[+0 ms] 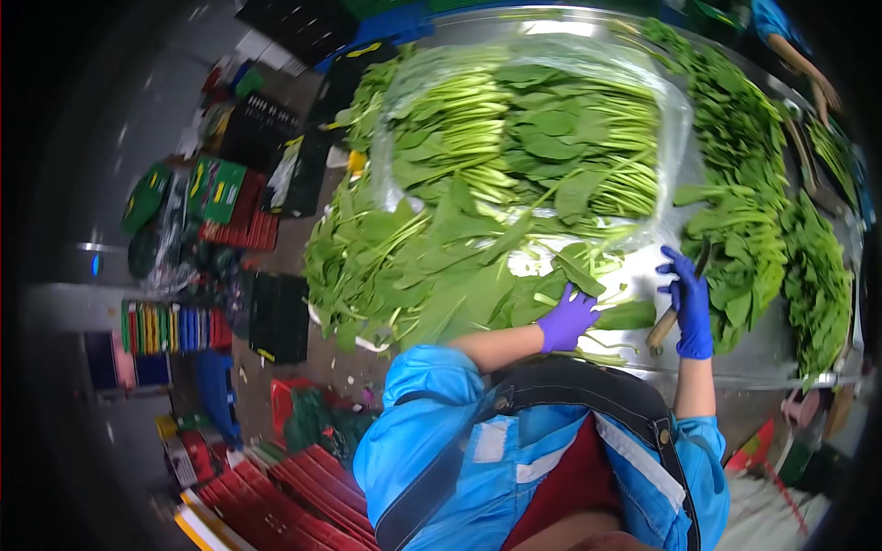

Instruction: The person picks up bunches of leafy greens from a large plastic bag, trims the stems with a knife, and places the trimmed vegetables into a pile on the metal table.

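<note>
My left hand (568, 321), in a purple glove, rests on loose green leaves and cut stems at the table's near edge, fingers somewhat apart. To its right, my right hand (689, 308), in a blue-violet glove, has a knife with a wooden handle (659, 331) lying through its grip. The dark blade (704, 257) sticks out beyond the hand; some fingers are lifted off the handle. A broad leaf (629, 315) lies between my hands. Beyond them, bunches of leafy greens (551, 119) are laid in rows on clear plastic film (675, 119).
Loose greens (367, 257) cover the left of the metal table (643, 271); more bunches (735, 239) line its right. Another person's arm (799, 60) reaches in at the far right. Black crates (278, 317), red crates (276, 496) and a green box (216, 190) stand on the left.
</note>
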Motion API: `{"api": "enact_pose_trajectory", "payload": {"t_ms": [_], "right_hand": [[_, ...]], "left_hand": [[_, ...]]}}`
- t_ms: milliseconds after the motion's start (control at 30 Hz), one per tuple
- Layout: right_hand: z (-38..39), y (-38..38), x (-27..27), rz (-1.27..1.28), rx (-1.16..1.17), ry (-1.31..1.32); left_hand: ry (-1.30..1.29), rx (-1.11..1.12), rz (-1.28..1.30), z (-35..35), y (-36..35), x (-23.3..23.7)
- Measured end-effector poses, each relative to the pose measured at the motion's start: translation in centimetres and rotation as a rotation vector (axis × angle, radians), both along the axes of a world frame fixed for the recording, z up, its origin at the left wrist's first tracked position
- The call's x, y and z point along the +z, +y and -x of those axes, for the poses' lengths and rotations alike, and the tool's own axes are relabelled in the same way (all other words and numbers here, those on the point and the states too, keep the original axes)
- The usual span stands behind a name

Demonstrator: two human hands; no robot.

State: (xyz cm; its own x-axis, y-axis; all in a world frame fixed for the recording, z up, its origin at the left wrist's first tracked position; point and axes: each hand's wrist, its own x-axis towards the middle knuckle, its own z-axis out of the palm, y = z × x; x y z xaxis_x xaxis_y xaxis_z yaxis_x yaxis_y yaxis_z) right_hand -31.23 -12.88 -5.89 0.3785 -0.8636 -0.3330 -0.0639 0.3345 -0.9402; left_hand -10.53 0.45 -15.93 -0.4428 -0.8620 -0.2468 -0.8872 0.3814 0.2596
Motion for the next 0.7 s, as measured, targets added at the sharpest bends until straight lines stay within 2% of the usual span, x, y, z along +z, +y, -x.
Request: {"api": "enact_pose_trajectory", "payload": {"t_ms": [33,133,167,200,233,333,400,467,533,600,633,700], "right_hand": [[-1.5,1.2,-0.1,-0.092,-0.054,-0.1],[-3.1,2.1,-4.5,-0.533,-0.056,-0.492],[-3.6,2.9,-5.3,-0.611,-0.074,-0.527],[-4.9,4.1,-4.8,-0.687,-0.096,-0.562],[-6.5,5.5,-2.8,-0.725,-0.155,-0.468],[-7.2,7.5,-2.1,-0.893,0.053,-0.627],[-7.9,8.0,-1.0,-0.785,0.09,-0.417],[-7.6,7.3,-1.9,-0.764,0.15,-0.462],[-7.8,6.5,-1.9,-0.805,0.1,-0.462],[-7.7,5.8,-3.5,-0.767,0.127,-0.485],[-7.7,5.6,-3.7,-0.736,0.159,-0.502],[-7.7,6.5,-3.3,-0.668,0.207,-0.427]], "left_hand": [[-0.026,-0.053,0.008,-1.6,1.0,0.5],[-0.041,0.014,-0.065,-6.9,3.4,0.5],[-0.079,0.029,-0.072,-8.9,4.2,0.3],[-0.116,0.039,-0.079,-11.0,5.1,0.1],[-0.092,0.069,-0.106,-13.3,6.0,0.2],[0.033,0.086,-0.085,-21.0,9.0,0.4],[0.253,0.357,-0.076,-26.6,10.9,-2.2],[-0.287,0.081,-0.09,-30.8,10.4,1.4],[-0.476,0.105,-0.007,-35.6,10.7,0.8],[-0.774,0.309,-0.194,-38.8,9.7,0.5],[-0.774,0.3,-0.187,-38.6,8.5,1.8],[-0.767,0.866,-0.326,-38.1,5.9,5.0]]}}
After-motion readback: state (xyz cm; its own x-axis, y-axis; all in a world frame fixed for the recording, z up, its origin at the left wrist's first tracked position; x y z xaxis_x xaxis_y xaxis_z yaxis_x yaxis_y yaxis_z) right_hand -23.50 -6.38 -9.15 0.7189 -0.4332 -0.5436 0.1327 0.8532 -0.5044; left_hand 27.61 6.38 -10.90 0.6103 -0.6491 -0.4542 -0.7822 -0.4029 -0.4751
